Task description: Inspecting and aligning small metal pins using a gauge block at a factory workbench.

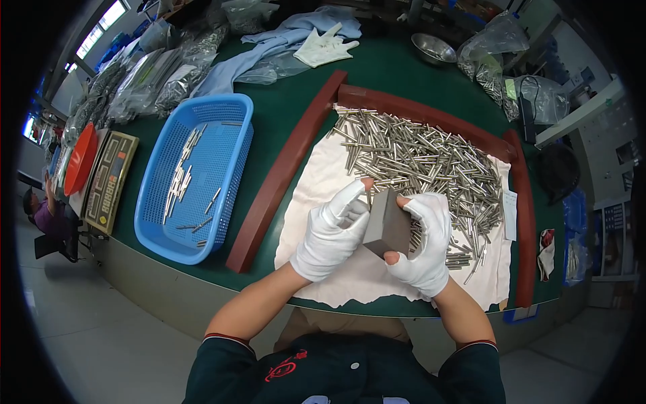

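A grey rectangular block point(388, 225) is held tilted above the cloth in front of me. My right hand point(427, 242), in a white glove with bare fingertips, grips its right side, with thumb and finger spread along the edge. At the block's left side is my left hand point(333, 232), gloved the same way. Its thumb points up past the block's upper corner, and its curled fingers reach to the left edge, their ends partly hidden. Behind and under the block, a big heap of thin metal pins point(424, 158) covers much of the pale cloth point(316, 192).
Dark red bars point(282, 182) frame the cloth on the green table point(282, 101). Left of them stands a blue basket point(145, 215) with several pins. Bagged parts point(182, 81), a white glove point(326, 47) and a metal bowl point(433, 48) lie farther back. A person point(54, 215) sits far left.
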A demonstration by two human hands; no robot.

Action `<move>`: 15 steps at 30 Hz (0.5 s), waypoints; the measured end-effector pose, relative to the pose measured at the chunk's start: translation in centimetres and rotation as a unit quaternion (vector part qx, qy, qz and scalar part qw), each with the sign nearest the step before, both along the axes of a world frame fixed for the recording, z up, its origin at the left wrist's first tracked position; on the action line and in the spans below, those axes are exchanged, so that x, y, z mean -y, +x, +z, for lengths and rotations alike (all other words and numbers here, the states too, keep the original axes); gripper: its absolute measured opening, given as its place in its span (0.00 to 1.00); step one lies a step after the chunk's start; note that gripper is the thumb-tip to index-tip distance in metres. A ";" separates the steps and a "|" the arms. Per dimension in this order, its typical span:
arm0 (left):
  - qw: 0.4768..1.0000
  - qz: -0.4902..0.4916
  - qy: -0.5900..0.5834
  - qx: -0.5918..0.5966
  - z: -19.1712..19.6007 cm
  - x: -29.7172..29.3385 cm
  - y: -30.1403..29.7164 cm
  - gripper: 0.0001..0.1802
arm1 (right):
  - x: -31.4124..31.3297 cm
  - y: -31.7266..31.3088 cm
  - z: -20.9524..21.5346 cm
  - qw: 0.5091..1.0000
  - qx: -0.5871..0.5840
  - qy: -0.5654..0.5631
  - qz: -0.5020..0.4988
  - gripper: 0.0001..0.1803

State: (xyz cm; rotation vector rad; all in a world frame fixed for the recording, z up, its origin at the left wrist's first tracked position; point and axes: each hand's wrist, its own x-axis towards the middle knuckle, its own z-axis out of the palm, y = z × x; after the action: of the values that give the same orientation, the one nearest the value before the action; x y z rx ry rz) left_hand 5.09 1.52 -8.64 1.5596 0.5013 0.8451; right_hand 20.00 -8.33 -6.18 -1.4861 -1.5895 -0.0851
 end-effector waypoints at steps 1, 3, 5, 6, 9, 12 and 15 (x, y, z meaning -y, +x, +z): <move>1.000 0.000 0.001 0.000 -0.2 0.0 0.0 0.28 | -0.1 -0.1 0.0 1.000 0.000 0.001 0.000 0.37; 1.000 0.009 0.012 0.012 -0.6 0.0 0.0 0.27 | -0.2 -0.3 0.0 1.000 0.015 0.008 0.010 0.37; 1.000 0.000 -0.020 0.014 -0.4 -0.1 -0.3 0.28 | 0.0 0.0 0.4 0.998 0.004 0.007 0.058 0.37; 0.998 -0.013 -0.054 0.016 -0.1 -0.2 -0.2 0.29 | 0.2 0.2 0.5 0.995 -0.006 0.004 0.103 0.37; 0.978 -0.037 -0.205 0.023 1.5 -1.1 0.0 0.33 | 0.3 0.4 0.3 0.996 -0.017 0.022 0.080 0.38; 0.959 -0.075 -0.274 0.027 2.5 -1.9 0.0 0.37 | 0.6 1.0 -0.4 0.997 -0.076 0.034 -0.003 0.40; 0.940 -0.095 -0.326 0.029 2.2 -2.2 -0.1 0.39 | 0.4 1.3 -0.9 0.991 -0.114 0.045 -0.045 0.40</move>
State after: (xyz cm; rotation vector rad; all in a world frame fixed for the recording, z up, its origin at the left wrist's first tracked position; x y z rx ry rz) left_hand 5.00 3.68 -6.44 0.9484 0.5119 0.4987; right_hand 21.26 -8.77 -7.11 -1.4423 -1.3198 -0.0375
